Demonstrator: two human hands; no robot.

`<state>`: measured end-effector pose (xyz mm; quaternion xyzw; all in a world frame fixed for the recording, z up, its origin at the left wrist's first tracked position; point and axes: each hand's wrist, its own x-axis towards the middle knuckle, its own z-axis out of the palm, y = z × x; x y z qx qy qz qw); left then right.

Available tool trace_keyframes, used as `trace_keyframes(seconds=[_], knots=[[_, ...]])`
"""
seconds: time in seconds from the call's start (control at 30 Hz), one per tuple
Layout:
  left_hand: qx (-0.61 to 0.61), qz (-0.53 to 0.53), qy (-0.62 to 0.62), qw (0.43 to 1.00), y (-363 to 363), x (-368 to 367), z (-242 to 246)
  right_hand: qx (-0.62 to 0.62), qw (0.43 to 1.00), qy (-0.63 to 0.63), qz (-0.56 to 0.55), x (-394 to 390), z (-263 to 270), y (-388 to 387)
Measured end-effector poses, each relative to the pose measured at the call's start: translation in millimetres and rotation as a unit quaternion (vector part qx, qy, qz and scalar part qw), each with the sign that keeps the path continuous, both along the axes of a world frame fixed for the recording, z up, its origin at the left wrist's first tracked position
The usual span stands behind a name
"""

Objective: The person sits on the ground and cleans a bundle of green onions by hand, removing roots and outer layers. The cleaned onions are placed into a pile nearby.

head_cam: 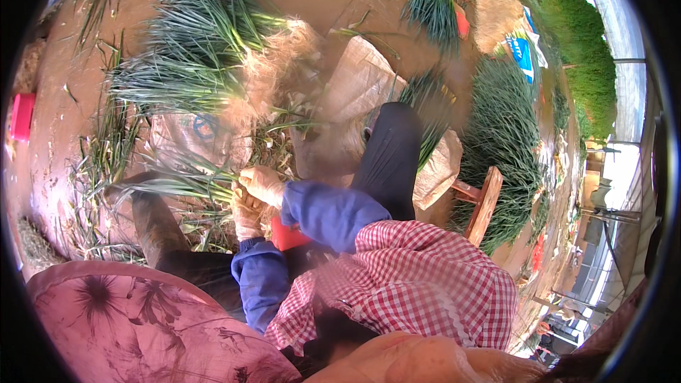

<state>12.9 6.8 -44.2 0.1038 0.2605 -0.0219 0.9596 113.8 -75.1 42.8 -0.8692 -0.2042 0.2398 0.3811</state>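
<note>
My left hand (246,211), in a dirty pale work glove, grips a small bunch of green onions (205,181) near its lower stalks. My right hand (262,183), gloved as well, closes on the same stalks just above the left one. The leaves point left and look blurred. Past my hands a large pile of green onions (197,58) lies on the ground with its pale roots (276,64) facing right. Beneath and beside it is a woven sack (186,135) bearing a blue mark. Loose trimmed leaves (271,143) lie close to my right hand.
A tan sack (362,80) lies ahead of my right knee (391,138). Green onions form a long heap (503,138) on the right, near a wooden stool (484,205). A red object (287,234) sits below my hands. Leaf scraps (106,165) litter the wet floor; a pink container (22,116) stands far left.
</note>
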Motion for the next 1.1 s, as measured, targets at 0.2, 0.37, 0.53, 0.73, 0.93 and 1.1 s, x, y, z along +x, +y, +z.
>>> trace_keyframes(seconds=[0.2, 0.37, 0.53, 0.73, 0.93, 1.1], knots=[[0.146, 0.056, 0.147, 0.977, -1, 0, 47, 0.123, 0.986, 0.071, -0.091, -2, 18, -3], [0.122, 0.147, 0.215, 0.958, 1, 15, 78, 0.393, 0.887, 0.149, -0.192, 0, -9, -7], [0.139, 0.251, 0.27, 0.919, 11, 10, 75, 0.438, 0.828, 0.137, -0.322, 52, 13, -47], [0.181, 0.18, 0.372, 0.892, 3, 21, 70, -0.018, 0.993, -0.088, 0.078, 52, 30, -45], [0.097, 0.14, 0.229, 0.958, -1, 11, 62, 0.075, 0.984, -0.122, 0.104, 0, -23, -16], [0.13, 0.066, 0.2, 0.969, -4, 15, 68, 0.133, 0.982, 0.137, 0.0, 12, -22, -16]])
